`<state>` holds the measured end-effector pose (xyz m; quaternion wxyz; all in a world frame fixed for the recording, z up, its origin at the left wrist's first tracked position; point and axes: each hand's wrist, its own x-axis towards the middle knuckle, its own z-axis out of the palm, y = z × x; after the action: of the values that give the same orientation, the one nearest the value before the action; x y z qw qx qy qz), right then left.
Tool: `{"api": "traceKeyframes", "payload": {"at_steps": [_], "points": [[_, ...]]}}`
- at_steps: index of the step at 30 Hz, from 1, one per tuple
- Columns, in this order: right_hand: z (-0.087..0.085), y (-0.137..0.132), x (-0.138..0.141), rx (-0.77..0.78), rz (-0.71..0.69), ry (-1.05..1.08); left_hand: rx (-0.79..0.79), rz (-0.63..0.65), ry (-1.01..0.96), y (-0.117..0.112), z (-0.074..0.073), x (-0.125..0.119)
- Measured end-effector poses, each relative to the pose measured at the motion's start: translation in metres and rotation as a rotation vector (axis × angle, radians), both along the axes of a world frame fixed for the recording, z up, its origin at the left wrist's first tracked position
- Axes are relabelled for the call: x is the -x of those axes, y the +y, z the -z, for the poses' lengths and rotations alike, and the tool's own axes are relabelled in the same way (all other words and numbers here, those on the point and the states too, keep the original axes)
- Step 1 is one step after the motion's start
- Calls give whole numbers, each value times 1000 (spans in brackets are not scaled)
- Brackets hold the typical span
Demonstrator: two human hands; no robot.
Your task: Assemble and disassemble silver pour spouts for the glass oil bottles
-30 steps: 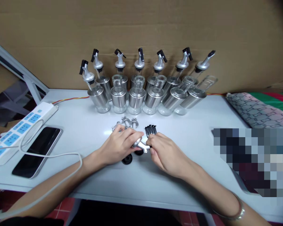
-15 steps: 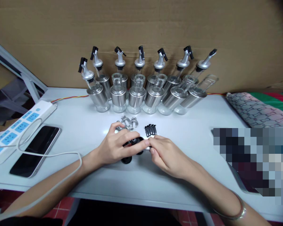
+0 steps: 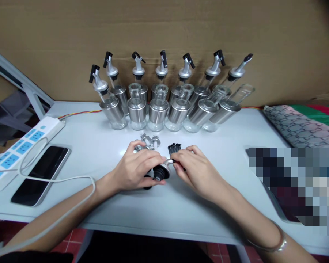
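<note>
Between my hands is a pour spout [image 3: 160,171] with a black ribbed stopper and a silver collar; the stopper end faces toward me. My left hand [image 3: 134,166] is closed around the collar and stopper from the left. My right hand [image 3: 197,170] pinches the narrow end of the same spout, where a bit of black shows at the fingertips. Several silver spout pieces [image 3: 153,141] lie just beyond my left fingers. A row of small black levers [image 3: 174,147] rests just past my right fingers. Under my left hand, another black part [image 3: 147,183] is mostly hidden.
Steel-and-glass bottles stand at the back; the rear ones carry pour spouts, while most front ones, such as this bottle [image 3: 158,109], have bare necks. At left lie a phone [image 3: 41,175], a power strip [image 3: 24,146] and a white cable [image 3: 63,179]. Patterned fabric [image 3: 304,128] is at right.
The spout has come up from among the black parts and turned, so its ribbed stopper now shows between my hands. My left fingers have closed around it.
</note>
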<state>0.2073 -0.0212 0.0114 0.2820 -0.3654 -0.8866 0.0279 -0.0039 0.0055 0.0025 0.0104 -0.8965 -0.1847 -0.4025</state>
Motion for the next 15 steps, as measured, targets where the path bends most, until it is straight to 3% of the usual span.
{"api": "traceKeyframes", "payload": {"at_steps": [15], "points": [[-7,-1,1,-66,61,-26,65,69,44,-1,-1,1]]}}
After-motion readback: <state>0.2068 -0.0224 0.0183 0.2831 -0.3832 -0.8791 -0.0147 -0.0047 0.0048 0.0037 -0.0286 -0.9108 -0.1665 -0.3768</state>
